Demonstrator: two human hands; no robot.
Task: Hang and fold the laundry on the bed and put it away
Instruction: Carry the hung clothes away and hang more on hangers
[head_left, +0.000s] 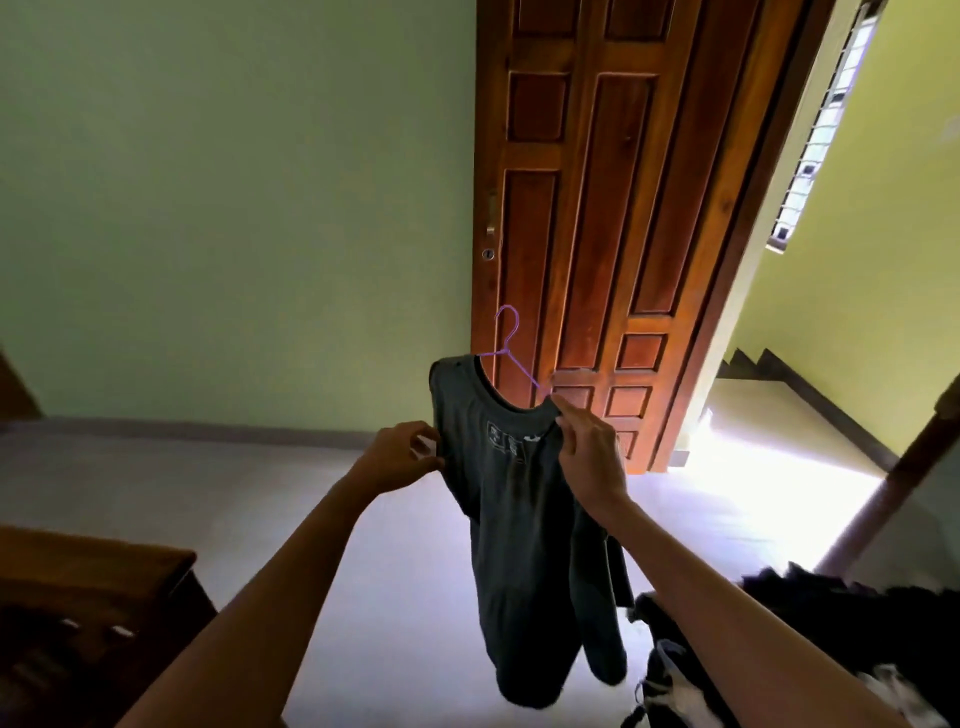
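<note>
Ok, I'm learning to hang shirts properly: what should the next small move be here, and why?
Probably the right hand should pull the collar of the dark grey T-shirt over the bare arm of the purple wire hanger: that arm sticks out of the neck, while the left hand pinches the other shoulder.

Dim room, one blown-out doorway.
Daylight enters just right of the wooden door (597, 208), burning the floor (737, 467) at its foot to featureless white glare and warming the door's panels. The wall (234, 208) left of it is flat and shadowed. The shirt (519, 519) before the door reads dark. The right hand (592, 457) and the clothes pile (857, 623) below-right of the door are smeared by blur. Wide-angle distortion tilts the door.
</note>
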